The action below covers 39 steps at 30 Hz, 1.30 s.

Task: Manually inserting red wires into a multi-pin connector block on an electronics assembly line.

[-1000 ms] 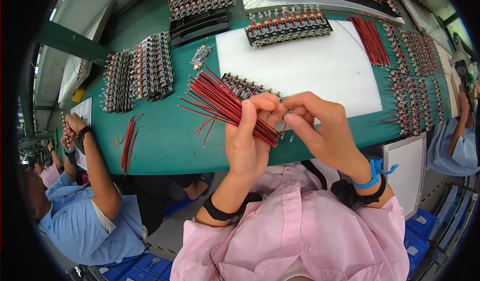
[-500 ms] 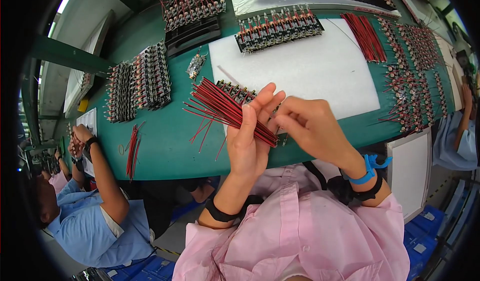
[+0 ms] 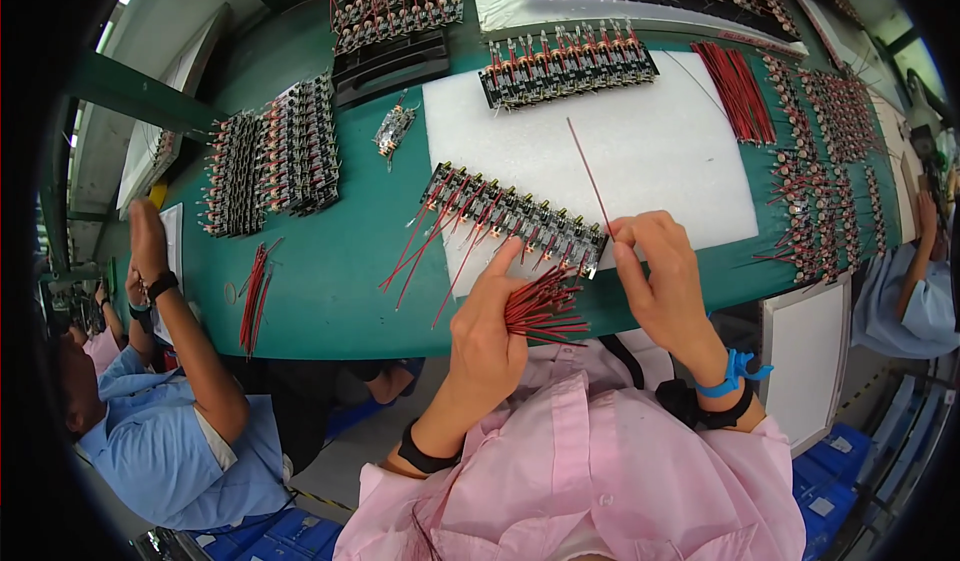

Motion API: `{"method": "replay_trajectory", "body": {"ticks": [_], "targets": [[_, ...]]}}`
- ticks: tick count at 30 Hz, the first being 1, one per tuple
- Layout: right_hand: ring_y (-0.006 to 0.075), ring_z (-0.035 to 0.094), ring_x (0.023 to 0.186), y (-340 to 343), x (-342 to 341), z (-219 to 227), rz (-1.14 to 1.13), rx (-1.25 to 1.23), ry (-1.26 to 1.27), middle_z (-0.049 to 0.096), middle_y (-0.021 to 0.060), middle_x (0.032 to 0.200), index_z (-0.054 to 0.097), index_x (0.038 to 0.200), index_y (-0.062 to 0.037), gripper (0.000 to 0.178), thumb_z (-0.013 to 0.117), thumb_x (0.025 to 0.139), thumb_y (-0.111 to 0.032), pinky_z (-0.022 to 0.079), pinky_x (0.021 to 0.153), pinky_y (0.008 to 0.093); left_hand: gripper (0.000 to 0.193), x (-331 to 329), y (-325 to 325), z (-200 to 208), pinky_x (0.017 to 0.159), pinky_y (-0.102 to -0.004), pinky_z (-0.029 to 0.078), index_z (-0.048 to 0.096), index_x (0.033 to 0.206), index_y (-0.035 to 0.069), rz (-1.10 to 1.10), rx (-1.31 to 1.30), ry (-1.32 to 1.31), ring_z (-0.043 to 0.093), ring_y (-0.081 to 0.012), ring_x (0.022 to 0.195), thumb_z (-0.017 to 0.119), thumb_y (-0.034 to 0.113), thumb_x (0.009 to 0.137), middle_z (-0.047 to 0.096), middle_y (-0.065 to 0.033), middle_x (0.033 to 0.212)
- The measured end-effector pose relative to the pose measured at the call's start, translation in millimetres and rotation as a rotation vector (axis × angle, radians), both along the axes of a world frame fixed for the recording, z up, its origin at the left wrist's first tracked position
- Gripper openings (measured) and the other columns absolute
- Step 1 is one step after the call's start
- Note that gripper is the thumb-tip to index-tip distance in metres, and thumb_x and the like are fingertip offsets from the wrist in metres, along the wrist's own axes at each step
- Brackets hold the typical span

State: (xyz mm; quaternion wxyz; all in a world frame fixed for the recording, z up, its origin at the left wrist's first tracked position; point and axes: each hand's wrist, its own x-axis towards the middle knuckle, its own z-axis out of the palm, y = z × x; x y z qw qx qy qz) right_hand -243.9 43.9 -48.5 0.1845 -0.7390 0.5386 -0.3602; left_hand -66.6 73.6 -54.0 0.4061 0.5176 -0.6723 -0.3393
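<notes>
My left hand [image 3: 485, 336] is closed around a bundle of red-and-black wires [image 3: 548, 306], whose cut ends fan out to the right of the fingers. Its index fingertip reaches the near edge of a circuit board strip [image 3: 500, 211], which lies at a slant, partly on the white foam sheet [image 3: 680, 151]. Several wires hang from the left part of that strip toward me. Beside the strip's right end, my right hand [image 3: 660, 271] pinches a single thin wire [image 3: 588, 169] that sticks up and away over the foam.
Another board strip [image 3: 570, 69] stands at the foam's far edge. More wires [image 3: 735, 91] and boards [image 3: 800, 181] lie to the right. Stacked boards [image 3: 300, 146], a small loose board [image 3: 394, 131] and a few wires [image 3: 257, 301] are at left, near a co-worker in blue [image 3: 190, 451].
The wire bundle has swung from pointing far left to pointing right, uncovering the board strip. My right hand has moved right, and a single wire now shows in its fingers.
</notes>
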Motion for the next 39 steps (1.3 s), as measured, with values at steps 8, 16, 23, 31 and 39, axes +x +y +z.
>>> {"method": "replay_trajectory", "body": {"ticks": [8, 16, 23, 31, 39], "targets": [[0.024, 0.047, 0.072, 2, 2, 2, 0.015, 0.106, -0.076, 0.053, 0.0102, 0.079, 0.046, 0.074, -0.001, 0.001, 0.047, 0.073, -0.001, 0.037, 0.066, 0.0307, 0.02, 1, -2, -6, 0.071, -0.0248, 0.042, 0.049, 0.093, -0.011, 0.048, -0.128, -0.041, 0.054, -0.0169, 0.08, 0.038, -0.005, 0.078, 0.049, -0.0186, 0.108], [0.0226, 0.048, 0.07, -2, 2, -5, 0.008, 0.114, -0.099, 0.053, 0.0097, 0.077, 0.046, 0.073, -0.0007, 0.001, 0.048, 0.073, -0.001, 0.038, 0.064, 0.0294, 0.011, -1, 1, -5, 0.069, -0.025, 0.042, 0.048, 0.077, -0.009, 0.031, -0.099, 0.001, 0.055, -0.0192, 0.077, 0.039, -0.004, 0.078, 0.046, -0.0223, 0.111], [0.0246, 0.045, 0.065, -2, 7, -7, 0.011, 0.076, -0.172, 0.049, 0.0082, 0.068, 0.049, 0.073, -0.0022, 0.003, 0.05, 0.071, -0.002, 0.035, 0.06, 0.0329, 0.007, 4, -5, -6, 0.065, -0.0241, 0.043, 0.047, 0.076, -0.009, 0.046, -0.095, 0.006, 0.054, -0.0165, 0.069, 0.041, -0.006, 0.075, 0.046, -0.0242, 0.111], [0.0123, 0.046, 0.066, -11, 3, 2, -0.006, 0.469, -0.231, 0.055, 0.0075, 0.076, 0.049, 0.072, 0.0015, 0.006, 0.048, 0.075, -0.004, 0.037, 0.06, 0.0244, 0.012, 10, -7, -4, 0.065, -0.024, 0.042, 0.048, 0.081, -0.009, 0.034, -0.064, 0.081, 0.054, -0.0161, 0.067, 0.043, -0.005, 0.07, 0.046, -0.0226, 0.112], [0.0114, 0.046, 0.066, -6, 6, -5, 0.044, 0.26, -0.176, 0.054, 0.0079, 0.076, 0.048, 0.071, 0.0022, 0.007, 0.048, 0.074, -0.004, 0.038, 0.059, 0.0225, 0.011, 14, -10, -7, 0.071, -0.0274, 0.042, 0.048, 0.079, -0.01, 0.039, -0.095, 0.067, 0.056, -0.0219, 0.081, 0.042, -0.003, 0.074, 0.046, -0.0227, 0.112]]}}
